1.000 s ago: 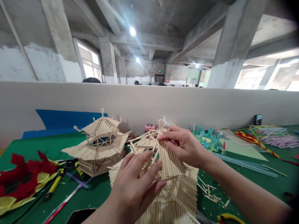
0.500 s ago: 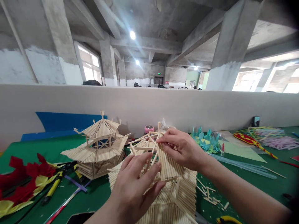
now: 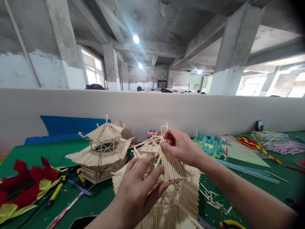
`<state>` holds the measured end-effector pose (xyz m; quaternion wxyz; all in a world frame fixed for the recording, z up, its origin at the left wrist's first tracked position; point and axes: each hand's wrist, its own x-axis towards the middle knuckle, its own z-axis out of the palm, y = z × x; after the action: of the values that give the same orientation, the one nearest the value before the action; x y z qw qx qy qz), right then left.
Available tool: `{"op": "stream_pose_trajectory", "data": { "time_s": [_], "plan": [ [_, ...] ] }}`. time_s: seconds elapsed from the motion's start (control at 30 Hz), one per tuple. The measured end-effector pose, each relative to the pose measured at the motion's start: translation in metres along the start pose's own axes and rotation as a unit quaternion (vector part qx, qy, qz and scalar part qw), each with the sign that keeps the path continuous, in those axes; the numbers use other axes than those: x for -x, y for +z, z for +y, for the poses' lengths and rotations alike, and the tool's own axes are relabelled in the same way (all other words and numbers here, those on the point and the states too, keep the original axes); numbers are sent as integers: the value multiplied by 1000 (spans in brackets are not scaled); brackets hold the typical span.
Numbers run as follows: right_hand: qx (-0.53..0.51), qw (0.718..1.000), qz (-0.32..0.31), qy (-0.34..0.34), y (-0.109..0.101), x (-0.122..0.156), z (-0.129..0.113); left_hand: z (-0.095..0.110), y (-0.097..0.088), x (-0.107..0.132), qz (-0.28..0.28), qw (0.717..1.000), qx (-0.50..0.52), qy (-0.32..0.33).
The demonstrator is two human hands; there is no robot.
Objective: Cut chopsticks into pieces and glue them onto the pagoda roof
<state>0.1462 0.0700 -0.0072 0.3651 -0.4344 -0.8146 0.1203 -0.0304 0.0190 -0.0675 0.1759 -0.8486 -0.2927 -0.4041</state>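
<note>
1. Behind everything, naturally, runs the white partition (image 3: 71, 103), with the green table (image 3: 102, 194) in front of it.
2. The near stick model (image 3: 186, 197) stands on the table directly before the person, between both hands; one slatted roof panel (image 3: 175, 168) slopes down its upper tier, while part of the frame to the left is bare sticks.
3. The finished-looking stick model (image 3: 100, 151) stands farther left, its roofs tiered to a peak.
4. The left hand (image 3: 140, 183) is half open at the near model's front, fingers curved, thumb apart from them near the panel's lower corner (I cannot tell whether it grips anything).
5. The right hand (image 3: 182, 148) is mostly closed, thumb and fingertips drawn together at the panel's top, near the peak; whether a stick is pinched there cannot be told.
6. Turquoise pointed paper (image 3: 209, 144) sits beyond the right forearm.
7. A pink round object (image 3: 152, 133) shows behind the near model's top.
8. Short stick pieces (image 3: 211, 197) lie scattered just right of its lower roof.
</note>
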Motion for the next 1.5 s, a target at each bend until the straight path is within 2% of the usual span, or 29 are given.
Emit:
{"op": "stream_pose_trajectory", "data": {
  "time_s": [0.2,0.87,1.17,1.33,1.5],
  "plan": [
    [-9,999,-14,35,3,-5,4,0,-1,-1,-10,1000,2,0],
    [-123,988,-57,77,3,-12,-2,-1,-1,-2,-5,1000,-5,13],
    [-177,979,-1,97,-18,7,12,0,-7,-3,-12,999,-28,24],
    [-183,978,3,100,-24,26,19,-6,-12,-15,-59,998,-1,-18],
    [-185,978,7,98,-22,37,24,-18,-9,-33,-114,991,-38,-55]
  ]
}}
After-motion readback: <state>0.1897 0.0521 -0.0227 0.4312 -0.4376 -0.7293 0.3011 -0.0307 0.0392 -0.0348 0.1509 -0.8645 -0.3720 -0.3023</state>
